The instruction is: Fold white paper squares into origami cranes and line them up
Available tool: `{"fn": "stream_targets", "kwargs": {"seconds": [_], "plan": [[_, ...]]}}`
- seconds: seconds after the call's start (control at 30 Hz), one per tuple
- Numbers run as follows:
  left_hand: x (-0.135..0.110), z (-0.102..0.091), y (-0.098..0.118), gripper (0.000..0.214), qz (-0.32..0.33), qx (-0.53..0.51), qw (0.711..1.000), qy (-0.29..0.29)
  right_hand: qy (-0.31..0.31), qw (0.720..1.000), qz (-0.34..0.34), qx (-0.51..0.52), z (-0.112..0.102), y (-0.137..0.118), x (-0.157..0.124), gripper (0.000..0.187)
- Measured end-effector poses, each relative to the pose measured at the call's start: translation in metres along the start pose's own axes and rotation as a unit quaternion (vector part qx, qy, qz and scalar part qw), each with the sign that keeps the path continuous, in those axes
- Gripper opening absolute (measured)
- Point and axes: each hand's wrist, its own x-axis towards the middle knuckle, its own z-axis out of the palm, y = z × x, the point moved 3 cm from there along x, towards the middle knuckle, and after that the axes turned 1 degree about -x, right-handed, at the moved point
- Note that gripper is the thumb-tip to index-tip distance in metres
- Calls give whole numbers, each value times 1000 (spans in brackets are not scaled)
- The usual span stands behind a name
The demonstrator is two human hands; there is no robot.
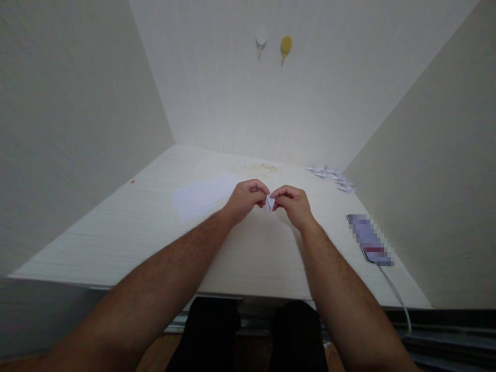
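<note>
Between my two hands is a small folded piece of white paper (270,203), held up over the middle of the table. My left hand (251,195) pinches its left side with thumb and fingertips. On the other side, my right hand (291,201) grips the right edge the same way. The fingers hide part of the folds. Left of my left hand, white paper sheets (201,196) lie flat on the table. Several small folded paper figures (329,174), pointed like cranes, sit in a cluster at the back right.
A phone (370,240) with a white cable (399,297) lies at the right of the white table (248,263). Walls enclose the table at left, back and right. A white hook (261,37) and a yellow hook (286,45) are on the back wall. A small red speck (133,181) lies at left.
</note>
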Motion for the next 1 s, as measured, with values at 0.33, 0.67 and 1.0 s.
{"fn": "stream_targets", "kwargs": {"seconds": [0.33, 0.67, 1.0], "plan": [[-1, -2, 6, 14, 3, 64, 996, 58, 52, 997, 5, -53, 4, 4, 2, 19], [-3, -2, 11, 18, 23, 58, 998, 17, 104, 992, -24, -67, 1, 0, 2, 18], [-2, -5, 5, 17, 4, 45, 998, -32, 35, 998, -12, -51, -1, -2, 1, 19]]}}
